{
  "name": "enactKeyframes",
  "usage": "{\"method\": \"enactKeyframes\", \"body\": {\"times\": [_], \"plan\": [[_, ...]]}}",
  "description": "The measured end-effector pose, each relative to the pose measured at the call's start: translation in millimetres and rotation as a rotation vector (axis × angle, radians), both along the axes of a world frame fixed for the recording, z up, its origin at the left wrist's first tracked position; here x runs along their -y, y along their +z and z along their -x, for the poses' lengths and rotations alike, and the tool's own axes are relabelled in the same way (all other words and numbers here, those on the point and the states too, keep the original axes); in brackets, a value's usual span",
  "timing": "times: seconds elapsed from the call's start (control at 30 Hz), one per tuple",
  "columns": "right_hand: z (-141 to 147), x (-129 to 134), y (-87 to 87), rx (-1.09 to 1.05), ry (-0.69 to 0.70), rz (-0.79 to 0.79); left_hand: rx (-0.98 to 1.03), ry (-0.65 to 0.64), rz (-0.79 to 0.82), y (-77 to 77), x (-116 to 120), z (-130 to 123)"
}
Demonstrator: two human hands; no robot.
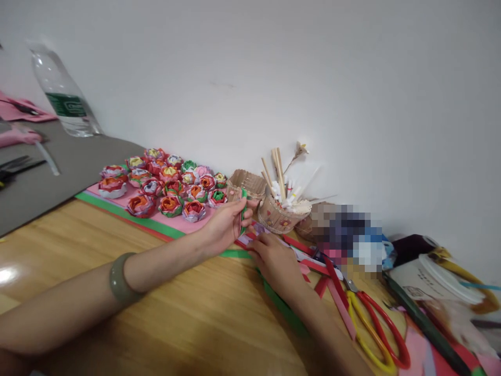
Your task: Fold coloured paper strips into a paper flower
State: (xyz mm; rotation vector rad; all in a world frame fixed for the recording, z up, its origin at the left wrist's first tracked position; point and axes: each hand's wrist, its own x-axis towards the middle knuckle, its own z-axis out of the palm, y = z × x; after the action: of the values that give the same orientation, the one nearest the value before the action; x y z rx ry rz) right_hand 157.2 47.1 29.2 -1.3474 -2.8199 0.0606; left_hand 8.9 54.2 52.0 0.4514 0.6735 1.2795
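My left hand (230, 222), with a jade-coloured bangle on the wrist, holds a small green folded strip (243, 209) upright between thumb and fingers. Just to its right and lower, my right hand (272, 258) is bent down over a pile of coloured paper strips (301, 256); its fingertips are near a strip's end, and what they grip, if anything, is hidden. Rows of folded paper flowers (171, 206) in red, orange, green and white stand on pink sheets (188, 224) left of my hands.
Woven baskets (279, 216), one holding sticks, stand behind my hands by the wall. Red-and-yellow scissors (376, 324), a dark green tool (422, 324) and a white tub (434, 282) lie right. A bottle (64, 96) and pink glue gun (19, 136) are left.
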Motion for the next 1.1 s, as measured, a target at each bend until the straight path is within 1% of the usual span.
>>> {"method": "enactKeyframes", "body": {"times": [0.1, 0.2, 0.33, 0.4, 0.5, 0.57, 0.63, 0.67, 0.73, 0.83, 0.93, 1.1], "plan": [[-0.6, -0.1, 0.4, -0.041, -0.018, -0.024, 0.032, -0.034, -0.046, -0.1, -2.2, 2.5], [-2.3, 1.0, 2.1, -0.102, 0.0, -0.003, 0.073, -0.061, -0.079, -1.6, -4.4, 5.2], [-0.2, 2.2, 0.4, -0.07, 0.031, 0.052, 0.095, -0.075, -0.092, -5.4, -6.3, 6.4], [-1.3, 1.1, 2.8, -0.062, 0.032, 0.073, 0.098, -0.084, -0.089, -6.9, -6.6, 6.1], [-12.4, -2.4, 15.8, -0.107, 0.02, 0.11, 0.091, -0.085, -0.075, -6.7, -6.3, 5.3], [-24.6, -4.3, 28.4, -0.112, -0.042, 0.161, 0.071, -0.074, -0.052, -5.1, -5.6, 4.8], [-36.3, -4.6, 39.9, -0.015, -0.063, 0.294, 0.053, -0.069, -0.029, -3.4, -4.8, 4.5], [-40.7, -4.2, 44.4, 0.054, -0.074, 0.336, 0.05, -0.073, -0.019, -2.8, -4.5, 4.4], [-46.2, -2.8, 50.1, 0.152, -0.073, 0.368, 0.05, -0.083, -0.001, -2.4, -4.0, 4.3], [-48.2, -2.2, 51.8, 0.208, -0.09, 0.293, 0.038, -0.084, 0.011, -3.9, -3.8, 4.3], [-48.8, -4.7, 48.8, 0.249, -0.123, 0.199, 0.008, -0.081, 0.009, -5.9, -4.0, 4.5], [-50.6, -8.5, 43.0, 0.28, -0.112, 0.191, -0.004, -0.085, 0.025, -5.7, -4.4, 4.8]]}}
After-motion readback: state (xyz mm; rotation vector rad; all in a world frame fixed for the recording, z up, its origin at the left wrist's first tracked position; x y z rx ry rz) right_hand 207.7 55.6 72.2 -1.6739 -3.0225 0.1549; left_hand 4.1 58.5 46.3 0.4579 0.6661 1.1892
